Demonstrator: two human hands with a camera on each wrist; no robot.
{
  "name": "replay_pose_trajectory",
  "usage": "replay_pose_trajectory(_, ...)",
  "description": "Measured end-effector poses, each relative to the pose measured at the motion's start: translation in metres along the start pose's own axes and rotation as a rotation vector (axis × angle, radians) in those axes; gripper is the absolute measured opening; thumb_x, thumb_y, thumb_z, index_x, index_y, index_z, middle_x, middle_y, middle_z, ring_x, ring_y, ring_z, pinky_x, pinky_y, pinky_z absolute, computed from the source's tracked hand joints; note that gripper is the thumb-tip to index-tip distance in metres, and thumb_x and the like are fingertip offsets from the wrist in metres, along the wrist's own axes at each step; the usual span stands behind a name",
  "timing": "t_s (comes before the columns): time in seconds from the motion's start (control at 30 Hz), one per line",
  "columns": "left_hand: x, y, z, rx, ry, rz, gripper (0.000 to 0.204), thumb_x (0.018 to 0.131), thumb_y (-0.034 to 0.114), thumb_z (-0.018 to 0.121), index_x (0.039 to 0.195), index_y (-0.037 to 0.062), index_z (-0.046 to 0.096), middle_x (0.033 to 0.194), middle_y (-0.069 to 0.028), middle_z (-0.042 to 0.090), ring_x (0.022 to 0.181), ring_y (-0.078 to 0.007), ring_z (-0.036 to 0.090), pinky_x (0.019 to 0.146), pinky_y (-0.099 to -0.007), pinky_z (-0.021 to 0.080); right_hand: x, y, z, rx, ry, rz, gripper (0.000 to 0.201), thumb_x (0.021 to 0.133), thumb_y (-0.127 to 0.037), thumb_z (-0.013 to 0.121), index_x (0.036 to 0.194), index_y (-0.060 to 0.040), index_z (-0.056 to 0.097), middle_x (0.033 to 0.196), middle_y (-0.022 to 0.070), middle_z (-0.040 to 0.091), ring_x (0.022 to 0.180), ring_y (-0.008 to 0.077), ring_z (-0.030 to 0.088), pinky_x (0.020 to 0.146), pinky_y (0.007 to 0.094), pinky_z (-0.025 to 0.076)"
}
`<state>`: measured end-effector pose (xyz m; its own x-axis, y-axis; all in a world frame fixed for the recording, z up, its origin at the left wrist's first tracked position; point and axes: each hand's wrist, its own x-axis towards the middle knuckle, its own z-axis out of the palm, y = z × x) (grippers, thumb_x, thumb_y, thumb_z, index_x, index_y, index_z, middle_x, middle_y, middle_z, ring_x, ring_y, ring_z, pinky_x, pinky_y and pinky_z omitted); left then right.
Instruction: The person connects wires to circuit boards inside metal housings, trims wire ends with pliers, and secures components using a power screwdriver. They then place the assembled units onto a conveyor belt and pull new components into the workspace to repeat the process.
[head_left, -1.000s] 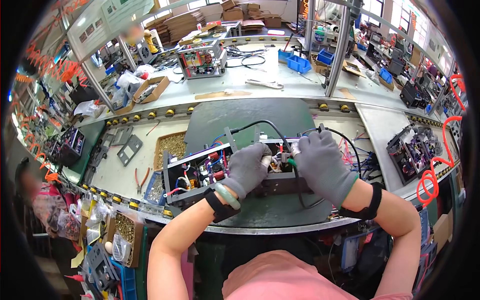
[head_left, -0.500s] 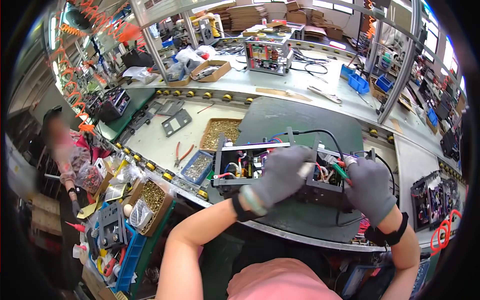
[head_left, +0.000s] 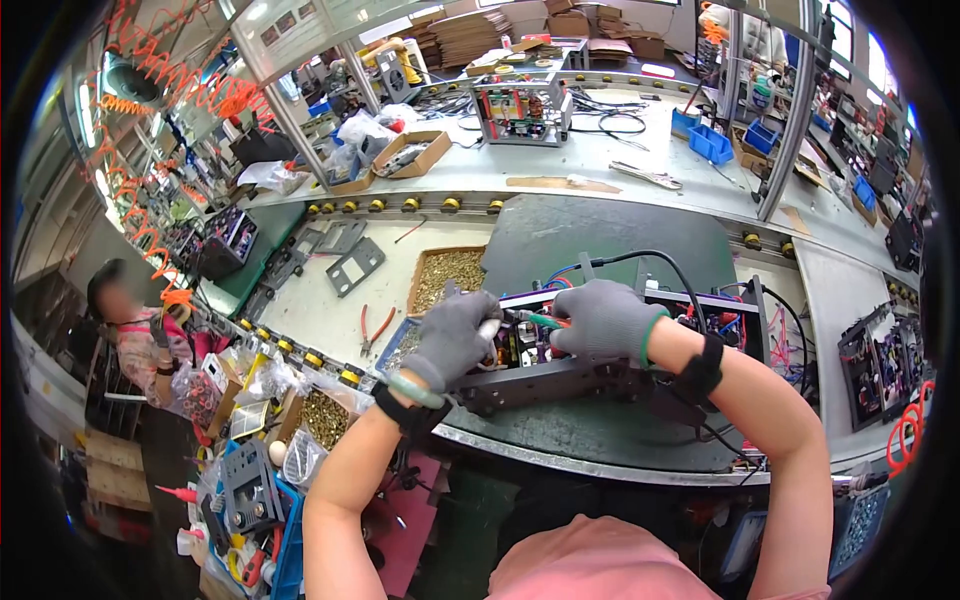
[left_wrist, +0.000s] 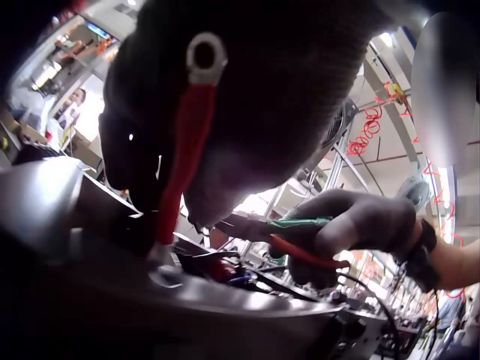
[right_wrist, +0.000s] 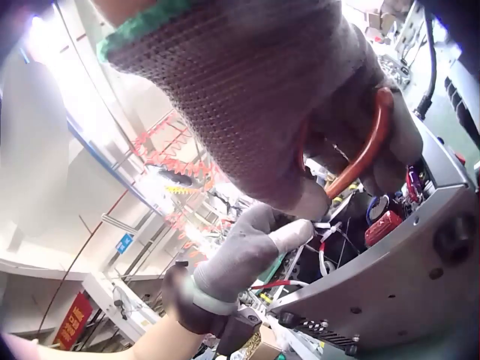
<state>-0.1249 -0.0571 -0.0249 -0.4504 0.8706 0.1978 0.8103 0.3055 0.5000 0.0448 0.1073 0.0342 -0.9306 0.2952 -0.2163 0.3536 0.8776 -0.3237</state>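
A dark metal chassis (head_left: 545,385) packed with wires and components lies on the black mat. My gloved left hand (head_left: 455,340) is at its left end, fingers curled, pinching thin wires (right_wrist: 324,247) just above the components. Before its palm, a red lead with a ring terminal (left_wrist: 191,124) stands up. My gloved right hand (head_left: 605,320) grips pliers with green and red handles (left_wrist: 304,223), one handle (right_wrist: 367,146) showing under the fingers in the right wrist view. The pliers point left toward the left hand; the glove partly hides them. A black cable (head_left: 668,268) arches behind the right hand.
Red-handled pliers (head_left: 375,328) lie on the bench to the left, near a box of brass-coloured screws (head_left: 445,275). Several flat grey plates (head_left: 355,265) are farther left. Another chassis (head_left: 880,360) sits at the right. Metal posts (head_left: 795,130) rise behind.
My right hand has moved left with the green-and-red pliers, from the chassis's right part to its middle. My left hand has shifted to the left end. The head view has turned leftward overall.
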Motion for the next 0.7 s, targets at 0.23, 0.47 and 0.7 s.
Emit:
replay_pose_trajectory(0.23,-0.032,-0.029,0.008,-0.490,0.136,0.039,0.014,0.079,-0.005,0.069,0.090,0.0031,0.066,0.089,-0.0125,0.070,0.082,-0.0274,0.069,0.075,-0.0355,0.054,0.031,-0.007,0.001,-0.021,-0.198,-0.009,0.040,0.077,-0.037,0.061,0.098,-0.0050,0.072,0.091,0.0191,0.071,0.087,0.0349,0.069,0.081,0.0427,0.054)
replay_pose_trajectory(0.47,-0.041,-0.019,0.010,-0.144,0.202,0.261,0.010,0.078,-0.003,0.070,0.085,0.0044,0.067,0.092,-0.0100,0.071,0.083,-0.0272,0.068,0.077,-0.0362,0.053,0.052,-0.007,-0.008,-0.064,-0.299,0.047,0.041,0.077,-0.037,0.061,0.095,-0.0027,0.073,0.091,0.0176,0.072,0.086,0.0333,0.068,0.080,0.0419,0.053)
replay_pose_trajectory(0.7,-0.040,-0.015,0.005,0.041,0.333,0.358,0.011,0.076,0.002,0.072,0.086,0.0074,0.069,0.100,-0.0100,0.073,0.097,-0.0275,0.068,0.091,-0.0395,0.047,0.045,-0.011,-0.021,-0.046,-0.395,0.084,0.040,0.079,-0.035,0.059,0.095,-0.0013,0.072,0.079,0.0162,0.069,0.067,0.0274,0.066,0.064,0.0379,0.052)
